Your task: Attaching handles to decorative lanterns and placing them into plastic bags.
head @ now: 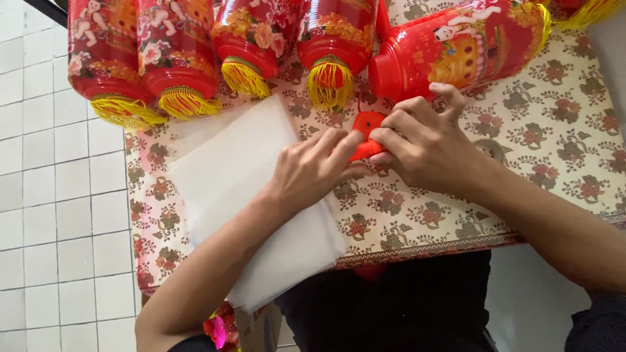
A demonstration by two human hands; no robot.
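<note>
Two hands, left hand [313, 171] and right hand [424, 146], pinch one small red plastic piece [366, 133] beside white plastic bags [241, 176].

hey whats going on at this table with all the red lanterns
A person works with both bare hands on a small red plastic piece, pinched between the left hand and right hand over a floral tablecloth. A red lantern lies on its side just beyond the hands. Four more lanterns with yellow tassels line the table's far edge. A stack of white sheets lies beneath the left forearm.
</note>
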